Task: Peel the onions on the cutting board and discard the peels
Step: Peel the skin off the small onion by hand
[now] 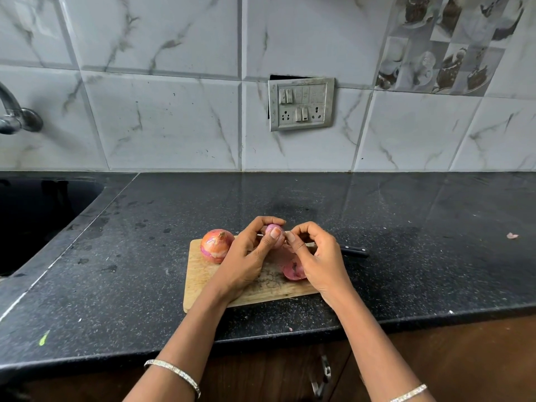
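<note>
While the dark speckled surface (406,227) stretches wide from the sink (34,216) on the left to the far right, the work sits on the wooden cutting board (200,274) near its front edge. On the board's far left corner rests an unpeeled onion (216,245), its dry orange skin on and its stem tip up. Behind the hands, a knife lies along the board's far side, only its black handle (355,252) clearly showing past the right edge. The left hand (249,256) curls closed around a smaller, partly peeled onion (275,235) held just above the board, thumb pressed on its pale purple face. The right hand (316,256) pinches at that onion's right side with thumb and fingertips; whether a strip of skin is caught between them is too small to tell. A loose reddish peel (294,271) lies on the board beneath the right hand, and a small scrap (512,235) sits far off to the right. The step in hand looks like stripping the first onion; next calls for pulling the remaining skin free, then taking up the second onion and gathering the peels.
</note>
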The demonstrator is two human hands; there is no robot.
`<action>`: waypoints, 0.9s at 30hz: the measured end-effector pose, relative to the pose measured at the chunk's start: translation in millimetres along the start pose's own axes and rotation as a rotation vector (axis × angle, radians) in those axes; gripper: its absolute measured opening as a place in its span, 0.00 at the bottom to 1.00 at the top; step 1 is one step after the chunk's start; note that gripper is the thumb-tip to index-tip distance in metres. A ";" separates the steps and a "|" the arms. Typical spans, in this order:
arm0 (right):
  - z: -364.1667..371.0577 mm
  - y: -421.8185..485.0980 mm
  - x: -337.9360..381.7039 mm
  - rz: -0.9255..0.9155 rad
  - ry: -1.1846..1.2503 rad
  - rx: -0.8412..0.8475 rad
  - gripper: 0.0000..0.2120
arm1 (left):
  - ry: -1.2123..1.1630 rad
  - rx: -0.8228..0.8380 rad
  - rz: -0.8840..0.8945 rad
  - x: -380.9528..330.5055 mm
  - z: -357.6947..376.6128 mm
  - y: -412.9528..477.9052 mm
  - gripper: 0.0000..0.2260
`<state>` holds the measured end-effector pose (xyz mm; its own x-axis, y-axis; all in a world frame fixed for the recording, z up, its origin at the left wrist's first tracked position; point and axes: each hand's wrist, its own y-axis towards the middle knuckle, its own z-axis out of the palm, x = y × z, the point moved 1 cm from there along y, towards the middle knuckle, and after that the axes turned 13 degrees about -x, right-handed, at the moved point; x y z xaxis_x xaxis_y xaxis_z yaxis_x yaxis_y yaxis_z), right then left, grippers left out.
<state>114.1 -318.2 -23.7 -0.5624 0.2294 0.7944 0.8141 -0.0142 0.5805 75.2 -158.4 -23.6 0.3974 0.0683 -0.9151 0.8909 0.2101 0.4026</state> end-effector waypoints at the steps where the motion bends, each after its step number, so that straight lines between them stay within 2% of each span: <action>1: -0.3 0.2 -0.1 0.011 0.009 0.009 0.08 | -0.018 0.001 -0.006 0.0 0.0 -0.3 0.12; 5: -2.5 1.6 -2.4 0.038 0.019 0.060 0.08 | -0.067 0.019 -0.041 -0.2 -0.4 0.5 0.16; 10: -3.9 1.0 -5.6 0.046 -0.066 0.135 0.09 | -0.022 0.022 -0.018 2.5 -1.5 1.5 0.19; 15: -4.9 0.3 -0.7 -0.011 -0.141 0.125 0.10 | -0.032 0.010 -0.001 5.3 0.8 3.0 0.21; 23: -5.2 -2.4 1.8 -0.118 -0.163 -0.037 0.07 | -0.008 -0.013 0.002 7.5 1.0 3.3 0.20; 27: -6.2 -3.7 4.6 -0.116 -0.150 -0.154 0.09 | 0.008 -0.066 -0.010 7.9 -0.9 3.3 0.20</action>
<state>107.7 -323.1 -21.0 -0.6140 0.3797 0.6920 0.7071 -0.1250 0.6960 81.1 -156.3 -29.6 0.3864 0.0738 -0.9194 0.8784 0.2744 0.3913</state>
